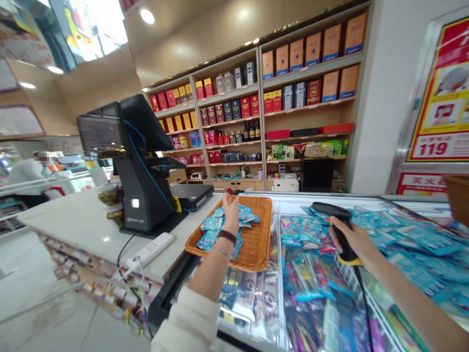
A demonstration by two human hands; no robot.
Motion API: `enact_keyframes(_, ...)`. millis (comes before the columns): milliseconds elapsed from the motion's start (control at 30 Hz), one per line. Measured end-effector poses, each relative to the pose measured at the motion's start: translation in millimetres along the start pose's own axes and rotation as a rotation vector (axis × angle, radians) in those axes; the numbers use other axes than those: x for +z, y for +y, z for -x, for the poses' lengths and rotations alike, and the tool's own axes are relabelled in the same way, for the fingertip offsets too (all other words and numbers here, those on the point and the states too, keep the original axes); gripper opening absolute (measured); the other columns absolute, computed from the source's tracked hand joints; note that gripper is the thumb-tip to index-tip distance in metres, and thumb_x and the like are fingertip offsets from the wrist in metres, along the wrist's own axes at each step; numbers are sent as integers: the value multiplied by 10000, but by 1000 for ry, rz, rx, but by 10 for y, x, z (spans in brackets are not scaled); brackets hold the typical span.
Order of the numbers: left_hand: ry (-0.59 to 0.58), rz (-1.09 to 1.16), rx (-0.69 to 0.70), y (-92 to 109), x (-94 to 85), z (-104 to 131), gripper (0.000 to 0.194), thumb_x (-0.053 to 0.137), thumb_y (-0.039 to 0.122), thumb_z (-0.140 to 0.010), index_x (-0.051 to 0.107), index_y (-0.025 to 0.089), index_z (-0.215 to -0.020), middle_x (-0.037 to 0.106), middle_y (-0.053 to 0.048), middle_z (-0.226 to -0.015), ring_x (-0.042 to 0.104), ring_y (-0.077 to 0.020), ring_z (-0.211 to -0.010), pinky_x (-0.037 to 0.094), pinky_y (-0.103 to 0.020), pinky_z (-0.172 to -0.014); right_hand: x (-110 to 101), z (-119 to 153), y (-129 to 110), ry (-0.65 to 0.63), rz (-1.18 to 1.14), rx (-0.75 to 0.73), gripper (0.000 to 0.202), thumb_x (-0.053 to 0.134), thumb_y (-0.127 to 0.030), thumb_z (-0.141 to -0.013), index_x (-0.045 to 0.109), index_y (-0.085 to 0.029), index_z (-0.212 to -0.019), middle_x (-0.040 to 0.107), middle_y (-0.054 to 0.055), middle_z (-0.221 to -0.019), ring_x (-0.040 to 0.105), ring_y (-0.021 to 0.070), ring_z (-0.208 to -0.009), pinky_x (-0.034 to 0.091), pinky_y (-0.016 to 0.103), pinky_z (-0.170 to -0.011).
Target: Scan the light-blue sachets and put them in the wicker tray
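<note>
My left hand (pixel 230 213), with a dark beaded bracelet at the wrist, is over the far part of an orange wicker basket (pixel 262 239). Its visible fingers are stretched out and apart, with nothing plainly held. Blue snack packets (pixel 212 224) lie in the basket on both sides of that hand. On the right, my right hand (pixel 346 234) is wrapped around the handle of a black and yellow barcode scanner (pixel 333 211), its cord hanging down. Below the scanner are a glass-topped freezer (pixel 279 293) and more blue packets (pixel 421 252).
A black checkout terminal (pixel 141 186) and a flat black scale (pixel 192 194) stand on the white counter (pixel 73 222). A white power strip (pixel 152 250) with cables lies near its edge. Shelves (pixel 262 110) of boxes line the back wall. A person (pixel 27 171) is far left.
</note>
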State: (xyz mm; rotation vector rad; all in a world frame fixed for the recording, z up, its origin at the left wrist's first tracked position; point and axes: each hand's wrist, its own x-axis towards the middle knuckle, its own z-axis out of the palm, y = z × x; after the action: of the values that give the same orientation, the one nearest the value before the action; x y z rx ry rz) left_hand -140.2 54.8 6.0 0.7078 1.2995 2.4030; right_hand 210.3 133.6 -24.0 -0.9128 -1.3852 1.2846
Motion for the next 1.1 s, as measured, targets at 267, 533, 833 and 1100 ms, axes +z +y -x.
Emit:
enact_keyframes(267,-433,-122,-28,-506,987,864,288,774,136,-807,760,187,-1090,716,-146,-1276,681,-274,-1170,503,-435,-1096,-447,137,-329,126,-6,-51,454,841,-621,-743,691,-209,-861,622,18,-623,521,138,-412,444,277,-332)
enact_keyframes(533,-678,-493,-71,-1267,1755,1969,277,788,138,-776,746,170,-1049,720,-194,-1246,631,-368,-1293,434,-495,-1176,-934,211,-33,283,-54,-19,493,840,-640,-725,666,-207,-885,620,-15,-626,517,122,-405,427,257,-340)
enact_keyframes(833,-654,-699,68,-1454,2391,2413,892,951,327,-647,576,201,-1447,388,-256,-1663,301,-491,-1559,187,-610,-1279,-1115,194,147,353,1,-27,507,756,-708,-760,666,-232,-911,624,5,-640,551,169,-426,474,322,-385)
enact_keyframes(1100,-869,-626,138,-1576,2315,2334,500,814,181,-792,738,301,-1271,597,-153,-1524,380,-404,-1538,182,-570,-1309,-1044,199,179,320,12,-22,523,767,-722,-748,632,-234,-881,623,-3,-639,547,150,-420,466,302,-385)
